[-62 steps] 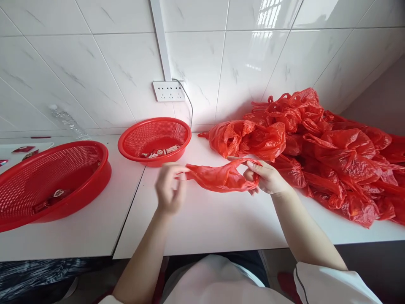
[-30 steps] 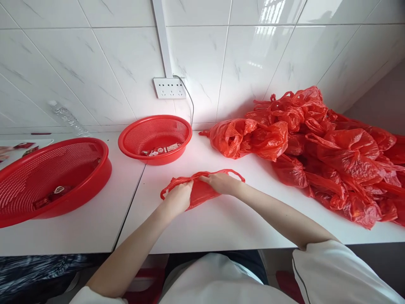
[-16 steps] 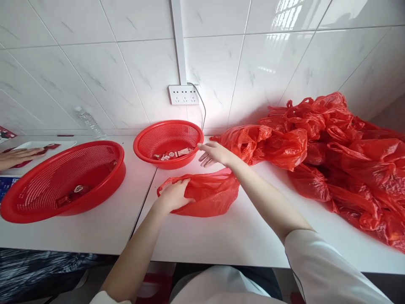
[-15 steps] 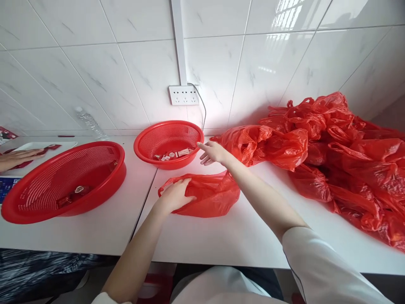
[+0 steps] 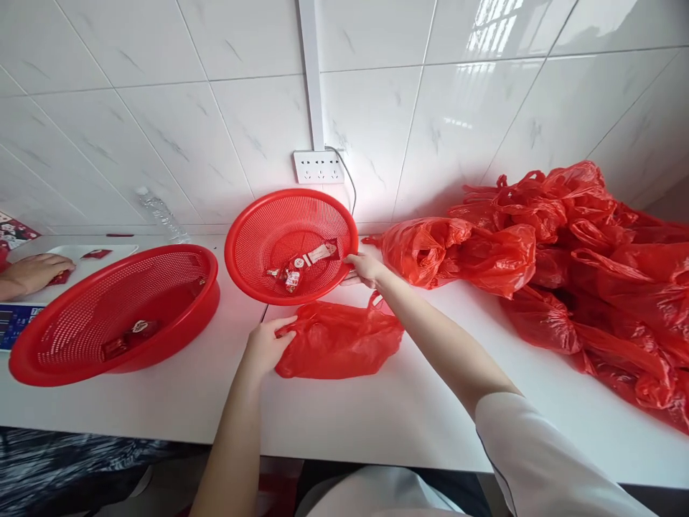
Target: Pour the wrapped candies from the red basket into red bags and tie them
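My right hand grips the right rim of a round red basket, which is tilted toward me with its near side over the bag. Inside the basket lie several small red and white packets. A red plastic bag rests on the white table in front of the basket. At the bag's left edge, my left hand pinches the plastic between thumb and fingers.
A larger red basket with a few packets stands at the left. Beyond it, another person's hand is over a white tray. Many red bags are heaped at the right. A clear bottle lies near the wall.
The round basket has been taken hold of by my right hand and tipped toward me. My left hand has moved from over the bag to its left edge. The other person's hand has shifted on the tray.
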Motion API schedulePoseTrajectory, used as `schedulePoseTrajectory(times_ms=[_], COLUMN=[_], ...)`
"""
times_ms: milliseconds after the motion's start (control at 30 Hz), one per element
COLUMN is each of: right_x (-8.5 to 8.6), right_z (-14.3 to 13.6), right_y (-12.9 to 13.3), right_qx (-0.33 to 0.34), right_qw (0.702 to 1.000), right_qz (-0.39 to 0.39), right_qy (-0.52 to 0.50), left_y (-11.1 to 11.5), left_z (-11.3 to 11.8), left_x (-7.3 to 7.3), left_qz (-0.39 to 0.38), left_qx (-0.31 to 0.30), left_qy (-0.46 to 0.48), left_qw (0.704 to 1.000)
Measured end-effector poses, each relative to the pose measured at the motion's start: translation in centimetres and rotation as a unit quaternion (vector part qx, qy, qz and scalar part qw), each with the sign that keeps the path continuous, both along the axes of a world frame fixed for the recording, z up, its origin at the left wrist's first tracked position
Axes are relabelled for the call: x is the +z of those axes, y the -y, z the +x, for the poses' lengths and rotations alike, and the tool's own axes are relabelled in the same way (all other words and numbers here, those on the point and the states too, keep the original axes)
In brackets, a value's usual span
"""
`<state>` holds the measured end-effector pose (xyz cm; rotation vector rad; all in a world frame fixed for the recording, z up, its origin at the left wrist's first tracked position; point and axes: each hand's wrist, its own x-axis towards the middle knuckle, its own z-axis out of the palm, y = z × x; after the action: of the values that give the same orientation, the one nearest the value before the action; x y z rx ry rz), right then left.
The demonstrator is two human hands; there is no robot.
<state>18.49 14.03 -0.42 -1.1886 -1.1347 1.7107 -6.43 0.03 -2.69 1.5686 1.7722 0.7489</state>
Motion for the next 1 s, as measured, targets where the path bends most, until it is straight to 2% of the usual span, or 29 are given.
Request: schedulePoseTrajectory(times_ms=[33,100,200,333,467,600,733,867,1000], right_x=[0.2,0.7,1.2,1.1,0.8,0.9,1.8,2.9,3.4], right_z=[0.6,2.1,4.7,8.6,11.9,14.0,14.8,15.5,16.4], right_y=[0.5,1.7,4.0,7.0,9.1,10.4,11.2,11.6,12.1], right_qx=[-0.005,-0.016,-0.036,-0.060,-0.113,-0.138,-0.175,-0.209,-0.208], right_qw=[1.000,0.999,0.997,0.992,0.983,0.979,0.972,0.970,0.974], right_qz=[0.008,0.027,0.065,0.111,0.145,0.146,0.151,0.122,0.094], right_qy=[-0.005,-0.015,-0.021,0.005,0.027,0.045,0.044,0.019,-0.005], left_y=[-0.3,-0.7,-0.7,-1.2,-3.5,-6.5,-8.3,-8.2,-6.8], left_z=[-0.1,0.2,1.1,2.5,3.8,5.2,6.4,6.0,5.2], left_x=[-0.4,-0.9,-1.0,-0.8,-0.8,-0.7,-0.3,0.5,0.5], left_qz=[-0.038,-0.060,-0.034,-0.079,-0.128,-0.119,-0.103,-0.087,-0.086], left_qx=[-0.003,0.007,0.022,0.049,0.062,0.073,0.051,0.011,-0.018], left_qy=[0.055,0.127,0.166,0.222,0.284,0.334,0.335,0.293,0.160], left_qw=[0.998,0.990,0.985,0.971,0.948,0.932,0.935,0.952,0.983])
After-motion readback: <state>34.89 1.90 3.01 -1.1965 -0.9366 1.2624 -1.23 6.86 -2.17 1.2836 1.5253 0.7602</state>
